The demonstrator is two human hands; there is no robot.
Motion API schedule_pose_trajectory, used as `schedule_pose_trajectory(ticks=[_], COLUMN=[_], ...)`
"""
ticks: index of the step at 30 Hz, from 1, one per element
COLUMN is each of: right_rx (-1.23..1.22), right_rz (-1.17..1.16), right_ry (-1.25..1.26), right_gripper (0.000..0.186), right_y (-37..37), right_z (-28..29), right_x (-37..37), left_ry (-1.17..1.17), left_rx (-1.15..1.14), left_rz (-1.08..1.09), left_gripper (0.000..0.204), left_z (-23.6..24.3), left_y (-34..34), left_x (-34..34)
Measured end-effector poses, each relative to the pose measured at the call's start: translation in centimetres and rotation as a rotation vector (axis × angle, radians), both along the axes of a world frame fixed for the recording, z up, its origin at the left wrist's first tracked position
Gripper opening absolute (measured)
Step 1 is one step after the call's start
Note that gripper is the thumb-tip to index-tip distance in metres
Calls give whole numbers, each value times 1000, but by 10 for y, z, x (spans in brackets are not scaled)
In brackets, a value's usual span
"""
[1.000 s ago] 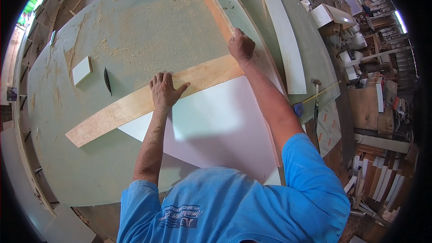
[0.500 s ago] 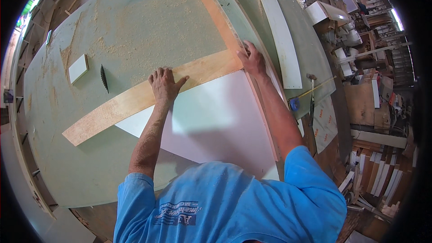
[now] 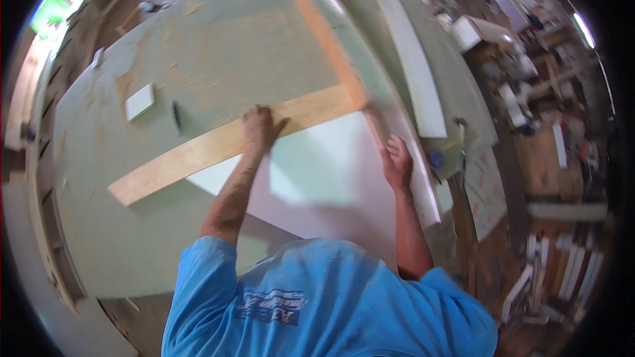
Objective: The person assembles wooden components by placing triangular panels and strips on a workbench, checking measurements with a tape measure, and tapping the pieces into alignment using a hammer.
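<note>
A long pale wooden board lies slantwise across a large white panel on the green-topped table. My left hand is closed over the board, its fingers curled at the far edge and thumb out along the top. At the board's right end an orange-brown wooden strip runs away from me. A narrow reddish strip leads from that joint toward me. Beside it my right hand has its fingers loosely bent and thumb apart, slightly blurred. Whether it touches the strip is unclear.
A white-edged length runs along the strips, with a long white plank farther right. A blue tape measure and a hammer lie right. A small white block and a dark serrated piece lie left.
My right hand has left the board's end and come nearer to me along the reddish strip. My left hand's fingers have drawn in from spread to curled. The view has shifted slightly.
</note>
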State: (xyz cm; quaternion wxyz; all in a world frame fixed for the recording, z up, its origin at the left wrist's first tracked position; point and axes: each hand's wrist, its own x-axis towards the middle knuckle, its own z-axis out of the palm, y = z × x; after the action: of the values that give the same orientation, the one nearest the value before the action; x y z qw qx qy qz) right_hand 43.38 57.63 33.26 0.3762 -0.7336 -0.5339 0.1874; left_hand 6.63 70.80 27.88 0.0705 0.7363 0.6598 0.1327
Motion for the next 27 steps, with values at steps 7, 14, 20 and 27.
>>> schedule_pose_trajectory(ticks=[7, 14, 20, 27], right_rx=[20, 14, 61, 126], right_rz=[59, 96, 133, 147], right_ry=[110, 114, -48, -126], right_gripper=[47, 41, 34, 32], right_y=[-40, -47, -37, -15], right_z=[1, -29, -14, 2], right_x=[15, 13, -23, -95], left_ry=[-186, -336, -738, -1463], left_rx=[298, 499, 591, 651], left_rz=[167, 1085, 2080, 2178], left_gripper=[78, 43, 57, 99], left_z=[4, 6, -53, -87], left_y=[-126, -335, -485, -565], left_x=[-11, -159, -294, -391])
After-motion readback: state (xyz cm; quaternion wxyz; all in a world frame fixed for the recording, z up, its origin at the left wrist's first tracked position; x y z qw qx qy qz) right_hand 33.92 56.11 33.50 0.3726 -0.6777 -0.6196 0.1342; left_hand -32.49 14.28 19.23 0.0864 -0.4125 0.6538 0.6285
